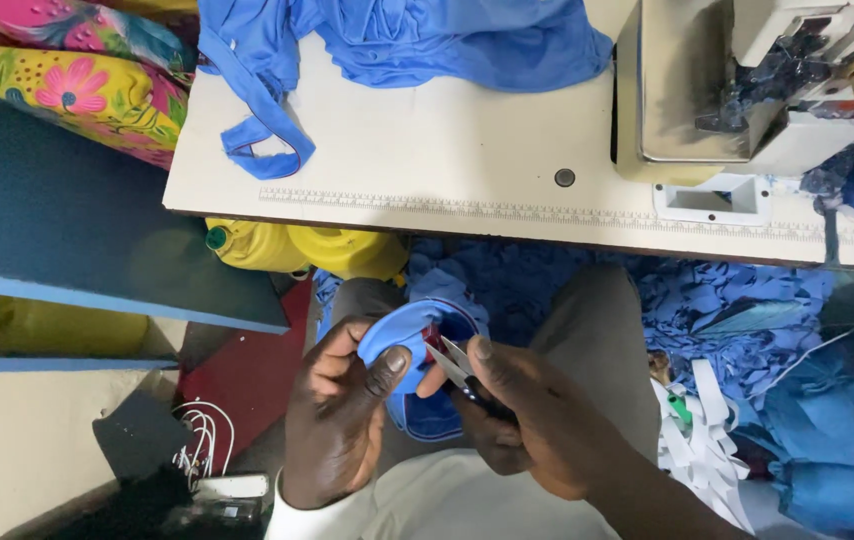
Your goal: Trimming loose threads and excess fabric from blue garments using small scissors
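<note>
Your left hand (337, 410) pinches a blue cloth piece (409, 335) in a closed grip over your lap, below the desk (427, 150). Your right hand (527, 420) grips small snips (459, 368), blades touching the cloth.

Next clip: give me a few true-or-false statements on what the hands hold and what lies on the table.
1. The left hand pinches a blue fabric piece. True.
2. The right hand holds a pencil. False: it holds small thread snips.
3. A sewing machine stands on the white table. True.
4. The blue garment on the table is red. False: it is blue.
5. Blue fabric scraps lie below the table. True.
</note>
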